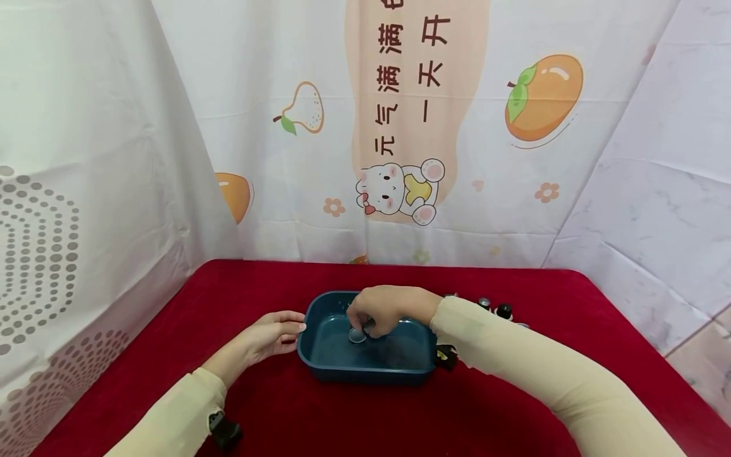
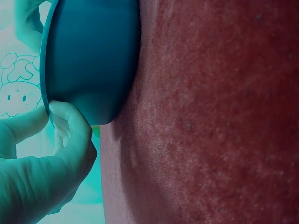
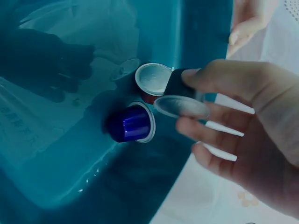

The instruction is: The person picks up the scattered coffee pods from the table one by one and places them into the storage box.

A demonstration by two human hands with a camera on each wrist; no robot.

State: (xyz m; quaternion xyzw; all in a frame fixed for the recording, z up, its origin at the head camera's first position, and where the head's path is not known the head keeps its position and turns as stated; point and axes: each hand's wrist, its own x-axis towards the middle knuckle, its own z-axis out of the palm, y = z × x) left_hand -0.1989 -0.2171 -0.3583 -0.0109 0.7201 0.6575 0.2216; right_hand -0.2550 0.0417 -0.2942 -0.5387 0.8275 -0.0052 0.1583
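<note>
A deep blue rectangular basin [image 1: 371,376] stands on the red cloth. My left hand [image 1: 276,333] holds its left rim, thumb at the edge and curled fingers against the outer wall in the left wrist view. Above the basin's floor, my right hand [image 1: 387,308] pinches a black coffee capsule [image 3: 176,85] with a silvery lid, between thumb and fingers. Below it, in the right wrist view, a shiny blue capsule [image 3: 127,123] lies on its side in the basin. Beside that one is a reddish capsule [image 3: 154,79], its pale lid facing up.
To the right of the basin, several more capsules [image 1: 504,311] stand on the red cloth [image 1: 274,406], partly hidden behind my right sleeve. A white printed curtain [image 1: 257,76] hangs beyond the table's far edge, with further sheets at both sides.
</note>
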